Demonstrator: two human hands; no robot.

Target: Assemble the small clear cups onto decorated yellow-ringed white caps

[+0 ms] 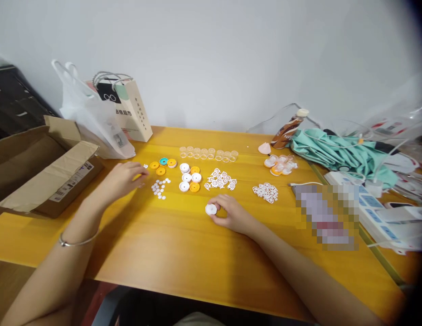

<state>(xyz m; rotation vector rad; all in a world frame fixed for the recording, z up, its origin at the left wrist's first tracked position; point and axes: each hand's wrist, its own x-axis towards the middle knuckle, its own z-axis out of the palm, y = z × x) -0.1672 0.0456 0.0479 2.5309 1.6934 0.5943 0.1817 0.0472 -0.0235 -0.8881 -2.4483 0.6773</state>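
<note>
My right hand grips a small white round part between thumb and fingers, just over the table. My left hand hovers with fingers loosely stretched and nothing visible in them, close to a tiny white piece and left of a scatter of small white discs. Beyond the fingertips lie orange round caps and a teal one. White round caps are grouped with a few orange ones in the middle. White spoked wheel-like pieces lie behind my right hand.
Clear little cups stand in a row at the back. Thin white pieces, wrapped orange-and-clear items, a bottle, green cloth and a power strip are on the right. A cardboard box and bags occupy the left.
</note>
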